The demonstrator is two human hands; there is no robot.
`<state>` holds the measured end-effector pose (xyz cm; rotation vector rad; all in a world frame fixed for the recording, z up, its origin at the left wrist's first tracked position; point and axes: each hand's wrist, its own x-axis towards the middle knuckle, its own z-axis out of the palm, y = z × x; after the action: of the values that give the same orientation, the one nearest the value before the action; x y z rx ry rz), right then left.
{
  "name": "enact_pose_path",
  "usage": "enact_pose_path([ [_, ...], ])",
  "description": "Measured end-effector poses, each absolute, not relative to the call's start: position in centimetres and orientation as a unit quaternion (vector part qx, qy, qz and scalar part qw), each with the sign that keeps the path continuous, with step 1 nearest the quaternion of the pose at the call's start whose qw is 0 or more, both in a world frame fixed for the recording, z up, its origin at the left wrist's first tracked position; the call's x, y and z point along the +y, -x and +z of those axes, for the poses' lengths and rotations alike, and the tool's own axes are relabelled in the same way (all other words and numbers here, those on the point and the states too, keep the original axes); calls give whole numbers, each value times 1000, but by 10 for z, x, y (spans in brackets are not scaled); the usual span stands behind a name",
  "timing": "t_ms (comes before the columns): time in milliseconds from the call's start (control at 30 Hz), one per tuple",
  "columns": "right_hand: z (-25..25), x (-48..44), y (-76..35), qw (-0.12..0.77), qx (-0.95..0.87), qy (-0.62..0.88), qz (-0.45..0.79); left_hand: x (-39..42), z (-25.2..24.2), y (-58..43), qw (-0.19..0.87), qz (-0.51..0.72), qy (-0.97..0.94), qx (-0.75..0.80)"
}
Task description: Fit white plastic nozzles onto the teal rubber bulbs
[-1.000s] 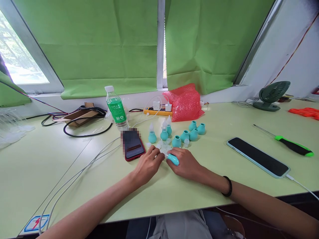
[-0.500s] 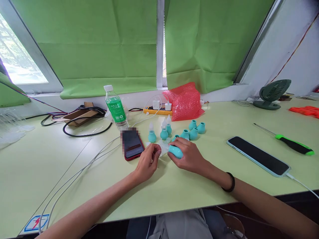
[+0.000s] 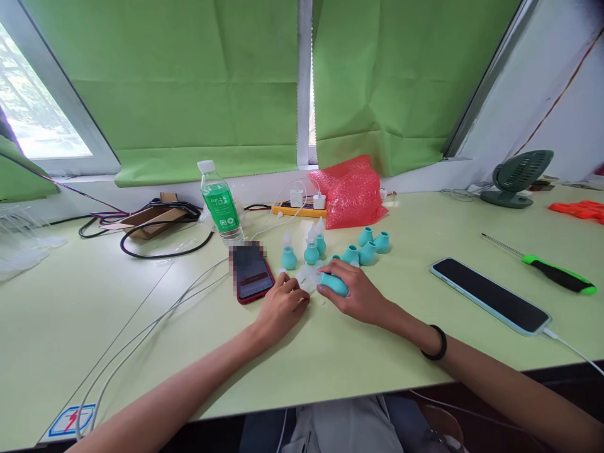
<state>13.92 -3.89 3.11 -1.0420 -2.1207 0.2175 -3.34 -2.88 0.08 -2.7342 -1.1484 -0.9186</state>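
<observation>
My right hand [image 3: 356, 289] is wrapped round a teal rubber bulb [image 3: 333, 284], which lies sideways with its neck to the left. To its left my left hand [image 3: 284, 303] is low over the table, fingertips pressed together at some small translucent pieces [image 3: 307, 277]. Whatever those fingertips may pinch is too small to make out. Behind my hands stand several teal bulbs with clear pointed tips, one of them a tipped bulb [image 3: 289, 257] nearest the phone. Further right is a group of open-necked bulbs without tips, such as an open bulb [image 3: 367, 253].
A red-cased phone [image 3: 252, 272] lies left of my left hand, with a water bottle [image 3: 221, 204] behind it. At the back are a power strip [image 3: 297, 209] and red bubble wrap [image 3: 353, 195]. Another phone [image 3: 491, 296], a screwdriver [image 3: 559, 270] and a fan [image 3: 516, 179] are on the right.
My left hand has lowered to the table and shifted slightly right, fingertips now down by the translucent pieces. My right hand keeps its hold on the teal bulb, almost still.
</observation>
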Motion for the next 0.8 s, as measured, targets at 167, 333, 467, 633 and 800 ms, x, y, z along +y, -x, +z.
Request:
enact_pose_path([
  [167,33,-42,-140,376,-832,392,114,-41,16,37,-58,-398,824,-399],
  [333,29,-51,-132,391,-845,333,149,-49,24,37,-84,-361,854,-365],
  [467,23,-57,-126,400,-840,327,165,-49,22,35,-118,-304,886,-329],
  [633,22,-55,-129,326,-868,318,197,-47,19,34,-256,-276,857,-351],
  [800,27,-55,-130,306,-874,305,221,-49,21,33,-299,-300,830,-364],
])
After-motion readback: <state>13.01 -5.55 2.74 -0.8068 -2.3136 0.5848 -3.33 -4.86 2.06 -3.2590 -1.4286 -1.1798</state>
